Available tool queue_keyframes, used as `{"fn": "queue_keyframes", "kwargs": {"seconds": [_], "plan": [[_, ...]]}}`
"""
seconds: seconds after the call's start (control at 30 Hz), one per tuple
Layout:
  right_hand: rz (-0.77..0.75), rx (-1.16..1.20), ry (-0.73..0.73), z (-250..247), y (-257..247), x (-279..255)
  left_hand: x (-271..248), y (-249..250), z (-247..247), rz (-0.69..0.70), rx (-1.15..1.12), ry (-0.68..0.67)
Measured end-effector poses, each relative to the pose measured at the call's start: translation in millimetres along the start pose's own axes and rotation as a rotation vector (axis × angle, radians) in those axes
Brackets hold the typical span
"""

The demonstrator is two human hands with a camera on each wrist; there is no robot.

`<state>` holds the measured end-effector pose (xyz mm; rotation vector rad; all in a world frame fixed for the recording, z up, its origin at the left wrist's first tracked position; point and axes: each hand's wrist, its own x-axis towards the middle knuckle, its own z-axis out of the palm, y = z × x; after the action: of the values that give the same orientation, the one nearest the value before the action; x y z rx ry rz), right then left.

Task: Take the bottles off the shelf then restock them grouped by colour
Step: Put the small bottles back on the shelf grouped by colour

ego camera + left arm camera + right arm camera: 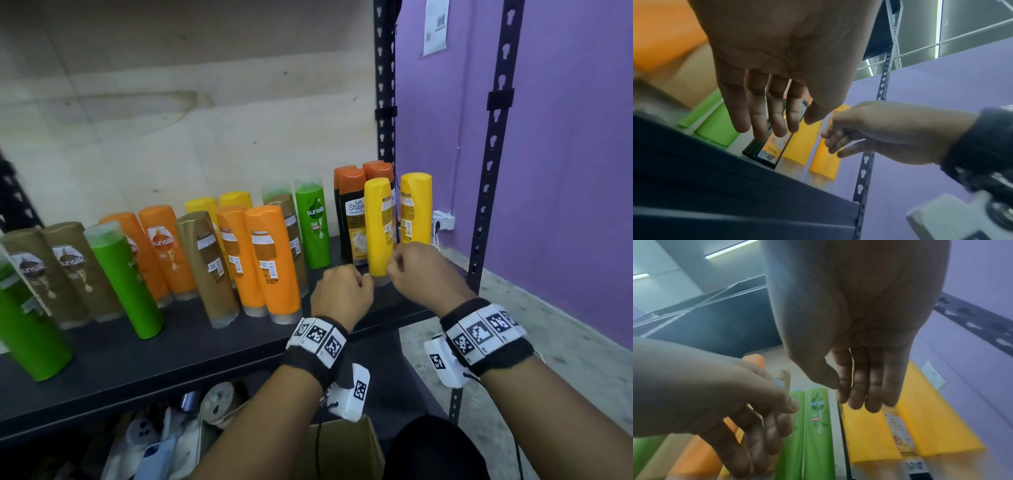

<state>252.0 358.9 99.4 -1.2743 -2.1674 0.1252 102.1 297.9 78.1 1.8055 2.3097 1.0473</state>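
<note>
Many bottles stand caps-down on the black shelf (205, 349), with the colours mixed. At its right end stand two yellow bottles (378, 226) (415, 209) in front of black bottles with orange caps (352, 212). My left hand (342, 294) and right hand (421, 274) hover side by side just in front of the nearer yellow bottle's base, and both hold nothing. The left wrist view shows my left hand (777, 105) with relaxed, nearly straight fingers before the yellow bottles (797, 146). In the right wrist view my right hand (855, 386) hangs the same way above them (865, 431).
Left of my hands stand a green bottle (313, 222), orange bottles (270, 260), brown bottles (205, 263) and more green ones (126, 281). A black upright post (493, 137) bounds the shelf on the right. A cardboard box (342, 445) and clutter (191, 421) lie below.
</note>
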Motion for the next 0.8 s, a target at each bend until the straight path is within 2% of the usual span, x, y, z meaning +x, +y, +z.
{"fn": "queue_keyframes", "kwargs": {"seconds": [0.1,0.23,0.47,0.63,0.8], "plan": [[-0.047,-0.028,-0.043,2.3,-19.9,1.4,-15.3,-10.7,-16.4,0.038,0.058,0.056],[-0.117,-0.011,-0.067,10.6,-48.1,5.5,-33.5,-23.9,-40.6,0.067,0.010,0.149],[-0.257,-0.100,-0.114,34.9,-91.6,14.6,-56.3,-66.6,-74.1,-0.037,0.010,0.229],[-0.224,0.040,-0.168,54.0,-103.5,27.3,-56.9,-87.5,-82.4,-0.059,-0.109,0.409],[-0.117,0.300,-0.228,69.7,-104.3,45.4,-50.3,-90.4,-77.5,-0.090,-0.201,0.395]]}}
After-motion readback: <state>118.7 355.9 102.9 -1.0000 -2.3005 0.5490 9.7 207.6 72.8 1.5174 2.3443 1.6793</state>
